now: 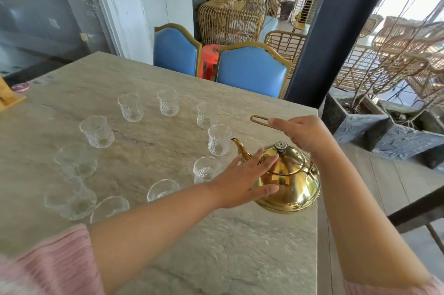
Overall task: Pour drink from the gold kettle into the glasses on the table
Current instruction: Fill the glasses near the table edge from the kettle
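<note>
Left hand [242, 181] hides part of the gold kettle [292, 184]; nearest glasses [72, 198] blur.

Across from me stand two blue chairs [252, 71], an orange stool [209, 59] between them, wicker chairs [230, 18] behind, stone planters [355, 119] at my right.

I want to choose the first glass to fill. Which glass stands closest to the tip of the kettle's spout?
The upright glass just left of the spout tip of the gold kettle, second from the far end of the right-hand row. The other glasses stand farther off.
</note>
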`<state>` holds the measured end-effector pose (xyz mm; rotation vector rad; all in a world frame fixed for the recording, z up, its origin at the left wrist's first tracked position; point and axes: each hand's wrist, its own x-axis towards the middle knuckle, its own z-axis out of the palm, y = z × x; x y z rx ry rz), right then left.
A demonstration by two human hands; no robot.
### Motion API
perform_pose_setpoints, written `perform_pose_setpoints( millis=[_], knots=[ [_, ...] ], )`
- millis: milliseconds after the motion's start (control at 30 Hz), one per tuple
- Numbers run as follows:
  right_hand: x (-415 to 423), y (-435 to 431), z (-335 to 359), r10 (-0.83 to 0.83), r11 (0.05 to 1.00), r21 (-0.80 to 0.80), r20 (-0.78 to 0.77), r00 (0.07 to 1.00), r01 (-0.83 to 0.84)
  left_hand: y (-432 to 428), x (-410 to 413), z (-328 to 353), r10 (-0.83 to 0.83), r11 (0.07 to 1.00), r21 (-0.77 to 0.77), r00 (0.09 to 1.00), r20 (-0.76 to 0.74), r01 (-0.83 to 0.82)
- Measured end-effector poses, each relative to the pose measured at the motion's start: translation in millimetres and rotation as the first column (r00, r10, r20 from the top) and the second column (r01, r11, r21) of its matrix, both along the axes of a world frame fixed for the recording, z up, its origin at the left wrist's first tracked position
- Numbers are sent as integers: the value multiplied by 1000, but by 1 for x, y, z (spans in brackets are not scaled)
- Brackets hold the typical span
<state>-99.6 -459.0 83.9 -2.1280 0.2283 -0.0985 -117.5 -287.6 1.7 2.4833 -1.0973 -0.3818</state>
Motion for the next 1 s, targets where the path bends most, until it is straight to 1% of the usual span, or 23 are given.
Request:
perform_pose_setpoints(
  millis=[133,267,433,633,800,1000],
  knots=[
    [25,5,4,-10,998,-60,6,1000,11,4,33,-2,-52,999,9,999,-10,53],
    [48,11,7,-29,990,-141,-32,999,24,6,57,-7,-78,995,-64,996,-46,75],
    [72,21,8,-25,979,-206,-86,996,6,10,78,-16,-113,991,-84,990,-80,106],
    [91,29,10,-7,944,-327,-146,989,-42,13,90,-17,-131,987,-109,985,-112,119],
    [103,36,8,33,920,-377,-196,980,-106,12,95,-25,-141,983,-136,981,-137,122],
    [109,41,6,58,901,-409,-214,975,-144,13,95,-26,-125,984,-143,980,-157,102]
  ],
)
